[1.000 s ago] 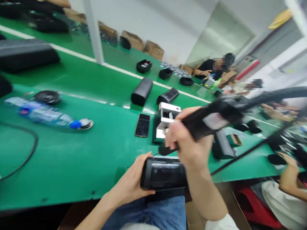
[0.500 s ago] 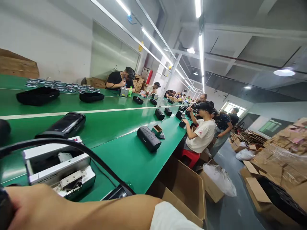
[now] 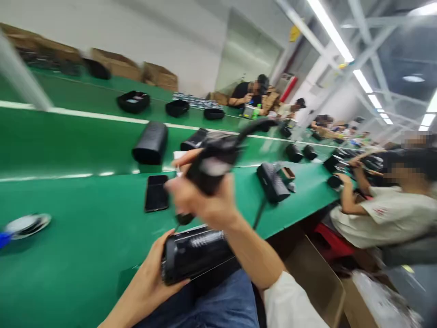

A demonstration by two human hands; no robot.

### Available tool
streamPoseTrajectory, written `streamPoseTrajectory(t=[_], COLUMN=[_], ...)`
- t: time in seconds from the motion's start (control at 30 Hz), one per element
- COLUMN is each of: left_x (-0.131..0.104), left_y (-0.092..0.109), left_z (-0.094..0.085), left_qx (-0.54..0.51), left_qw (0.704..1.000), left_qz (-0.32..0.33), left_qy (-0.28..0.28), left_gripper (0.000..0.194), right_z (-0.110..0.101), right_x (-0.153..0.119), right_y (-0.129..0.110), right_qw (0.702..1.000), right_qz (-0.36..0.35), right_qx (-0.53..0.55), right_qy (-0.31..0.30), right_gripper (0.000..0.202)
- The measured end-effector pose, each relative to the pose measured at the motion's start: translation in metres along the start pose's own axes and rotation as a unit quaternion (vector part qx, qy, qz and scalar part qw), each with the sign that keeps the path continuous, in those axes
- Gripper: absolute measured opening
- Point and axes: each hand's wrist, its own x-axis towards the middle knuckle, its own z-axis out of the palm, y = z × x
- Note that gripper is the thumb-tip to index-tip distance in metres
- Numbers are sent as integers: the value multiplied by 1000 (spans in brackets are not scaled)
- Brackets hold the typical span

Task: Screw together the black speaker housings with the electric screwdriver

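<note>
While the left hand (image 3: 153, 269) wraps the left end of a black casing (image 3: 198, 253), its digits spread along the upper and lower edges, the right hand (image 3: 201, 200) closes round a black hand tool (image 3: 211, 173) with a thick cable (image 3: 254, 128) trailing from its upper end. The casing is at the near edge of the green surface (image 3: 85, 241), above the person's lap; whether it rests on that edge or is only held cannot be told.

Working well here probably calls for a firm brace from the left hand, so the casing cannot roll, with its digits clear of the tool's thin tip. The right hand does best to hold the tool in line with the spot it meets, press evenly and leave the cable slack. Blur hides whether the tip touches the casing.

The casing's long axis runs left to right across the person, climbing slightly toward the right, with its glossy face turned up. One end points left into the palm; the other disappears behind the right forearm. The tool slants across it, tip down and to the left, near that held end. A dark phone (image 3: 156, 193) lies on the surface beyond.
</note>
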Motion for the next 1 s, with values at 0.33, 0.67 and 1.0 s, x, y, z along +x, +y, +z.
streamPoseTrajectory(t=[0.33, 0.67, 1.0], left_x=[4, 4, 4], left_y=[17, 18, 18], left_z=[-3, -5, -4], left_qx=[-22, -36, -33], left_qw=[999, 998, 998], left_qz=[-20, -33, -33], left_qy=[-27, -40, -41], left_gripper=[126, 129, 128], right_z=[-56, -46, -42], right_x=[52, 53, 60], right_y=[14, 27, 38], right_qw=[973, 976, 971], right_qz=[-166, -133, -141], right_qx=[-36, -56, -58], right_qy=[158, 160, 182], right_gripper=[26, 20, 28])
